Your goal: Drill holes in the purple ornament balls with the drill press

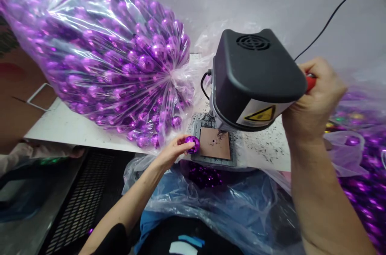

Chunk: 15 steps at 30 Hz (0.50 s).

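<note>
My left hand (pixel 177 147) pinches a shiny purple mirrored ball (pixel 192 144) at the left edge of a brown square pad (pixel 214 142) with a small dark hole. The pad lies on a grey base plate (pixel 196 130). Over the plate stands a black machine head (pixel 259 66) with a yellow warning label. On its right side, my right hand (pixel 316 94) is wrapped round a red handle (pixel 310 82); only part of the handle shows.
A large clear bag of purple balls (pixel 120 62) fills the left of the white table (pixel 75 126). More purple balls (pixel 364 190) lie at the right. Plastic sheeting (pixel 241 202) covers my lap. A person's hand (pixel 77 153) shows at far left. Dark bits litter the tabletop.
</note>
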Tool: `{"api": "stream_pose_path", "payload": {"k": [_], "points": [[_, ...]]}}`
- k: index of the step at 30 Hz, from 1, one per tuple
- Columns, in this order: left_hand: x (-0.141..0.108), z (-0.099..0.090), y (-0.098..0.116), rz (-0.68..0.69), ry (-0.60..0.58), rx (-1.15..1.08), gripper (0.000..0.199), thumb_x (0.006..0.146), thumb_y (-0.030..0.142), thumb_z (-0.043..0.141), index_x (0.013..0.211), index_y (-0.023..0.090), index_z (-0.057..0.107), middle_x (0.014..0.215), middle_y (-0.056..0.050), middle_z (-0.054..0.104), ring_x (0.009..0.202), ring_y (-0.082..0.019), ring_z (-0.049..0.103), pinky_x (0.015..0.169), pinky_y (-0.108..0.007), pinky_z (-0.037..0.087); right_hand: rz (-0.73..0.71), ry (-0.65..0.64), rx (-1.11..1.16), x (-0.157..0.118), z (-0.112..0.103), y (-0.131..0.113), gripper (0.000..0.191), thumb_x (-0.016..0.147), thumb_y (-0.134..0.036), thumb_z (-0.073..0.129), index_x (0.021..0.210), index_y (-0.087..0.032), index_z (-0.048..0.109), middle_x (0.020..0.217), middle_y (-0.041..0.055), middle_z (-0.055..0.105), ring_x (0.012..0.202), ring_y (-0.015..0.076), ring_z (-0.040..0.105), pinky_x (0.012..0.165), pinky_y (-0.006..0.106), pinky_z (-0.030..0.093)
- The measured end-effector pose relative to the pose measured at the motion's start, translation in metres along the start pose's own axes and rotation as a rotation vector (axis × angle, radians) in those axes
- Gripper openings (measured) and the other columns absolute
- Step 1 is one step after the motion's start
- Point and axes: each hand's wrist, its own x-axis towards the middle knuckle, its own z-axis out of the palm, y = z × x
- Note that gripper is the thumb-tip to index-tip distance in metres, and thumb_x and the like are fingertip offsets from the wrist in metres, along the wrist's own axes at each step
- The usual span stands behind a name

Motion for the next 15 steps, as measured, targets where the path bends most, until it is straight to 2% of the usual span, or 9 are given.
{"api": "stream_pose_path", "payload": {"k": [4,7,10,15], "points": [[0.003,0.007,0.001,-0.067,-0.162,-0.291,0.049,0.074,0.046,0.078,0.111,0.018,0.066,0.094,-0.007,0.069,0.076,-0.016,0.065,0.067,-0.028,0.049,-0.004,0.010,-0.003,0.000,0.000,-0.002,0.025,0.088,-0.030,0.051,0.071,-0.012,0.046,0.065,-0.0040,0.039,0.063,0.0014,0.034,0.063,0.021,0.025],[0.004,0.014,-0.001,-0.060,-0.205,-0.365,0.049,0.078,0.044,0.075,0.120,0.022,0.062,0.102,-0.008,0.069,0.082,-0.018,0.067,0.072,-0.030,0.052,-0.003,0.009,-0.014,0.001,0.000,-0.004,0.026,0.088,-0.029,0.052,0.070,-0.012,0.045,0.063,-0.0043,0.038,0.062,0.0012,0.033,0.063,0.021,0.024],[0.007,0.019,-0.006,0.003,-0.143,-0.280,0.049,0.078,0.041,0.076,0.122,0.023,0.061,0.108,-0.007,0.066,0.088,-0.017,0.065,0.076,-0.030,0.053,-0.001,-0.010,-0.036,0.000,-0.001,-0.005,0.026,0.089,-0.029,0.050,0.070,-0.012,0.044,0.062,-0.0047,0.035,0.061,0.0009,0.031,0.062,0.020,0.023],[0.012,0.026,-0.010,0.114,0.004,-0.026,0.060,0.068,0.036,0.084,0.121,0.021,0.061,0.108,-0.006,0.065,0.097,-0.018,0.060,0.082,-0.029,0.049,-0.024,0.000,-0.007,0.000,0.000,-0.006,0.025,0.090,-0.026,0.050,0.071,-0.011,0.044,0.063,-0.0049,0.036,0.063,-0.0002,0.032,0.064,0.019,0.024]]}}
